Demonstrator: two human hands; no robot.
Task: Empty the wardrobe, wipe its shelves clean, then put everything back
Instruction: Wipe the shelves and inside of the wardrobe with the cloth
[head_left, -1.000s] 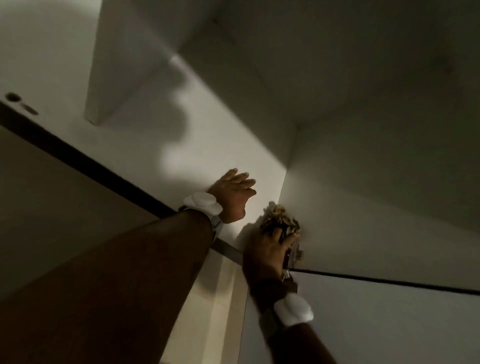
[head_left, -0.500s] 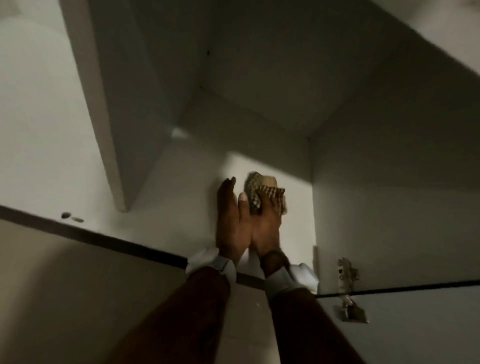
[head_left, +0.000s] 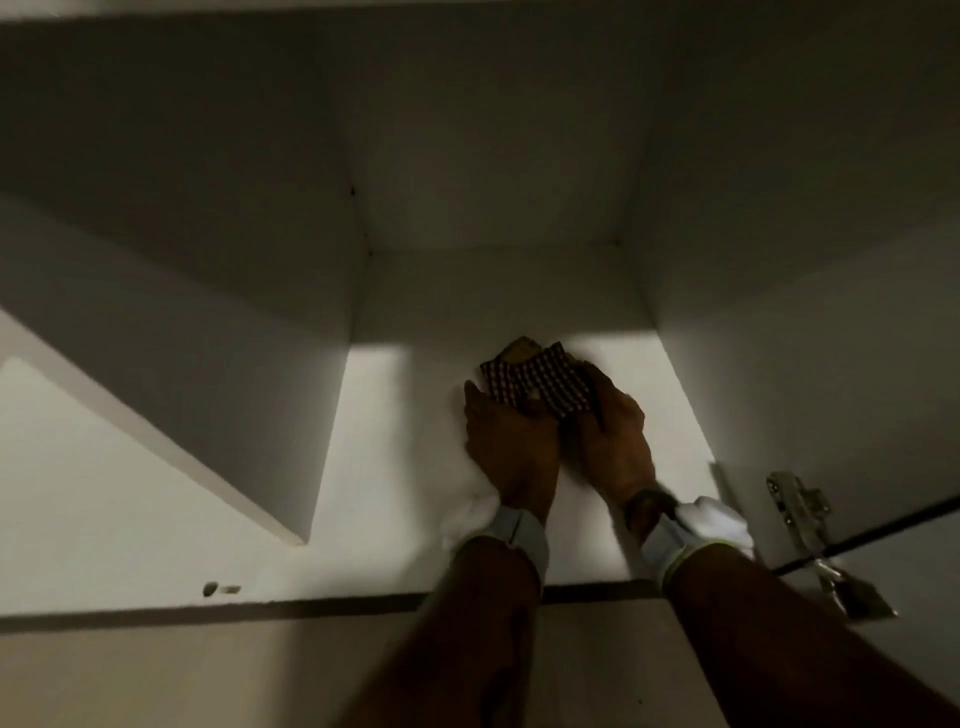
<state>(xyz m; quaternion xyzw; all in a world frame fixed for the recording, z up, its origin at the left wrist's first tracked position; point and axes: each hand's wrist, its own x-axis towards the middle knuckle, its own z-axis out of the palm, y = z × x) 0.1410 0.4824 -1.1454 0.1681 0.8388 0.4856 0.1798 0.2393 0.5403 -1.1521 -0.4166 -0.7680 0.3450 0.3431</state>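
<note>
A checked cloth (head_left: 540, 382) is held down on the white wardrobe shelf (head_left: 395, 467), toward its back. It is grasped in the grip of the right hand (head_left: 613, 436). The left hand (head_left: 511, 441) is laid against it, and its grip cannot be told.

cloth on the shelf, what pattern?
Small dark-and-pale check; the cloth shows best in the head view.

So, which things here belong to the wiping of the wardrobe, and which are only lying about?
For the job:
checked cloth
left hand and right hand, both at the cloth
white shelf under them

Only there:
metal hinge, at the right
divider panel, at the left
small hole near the front edge
</note>
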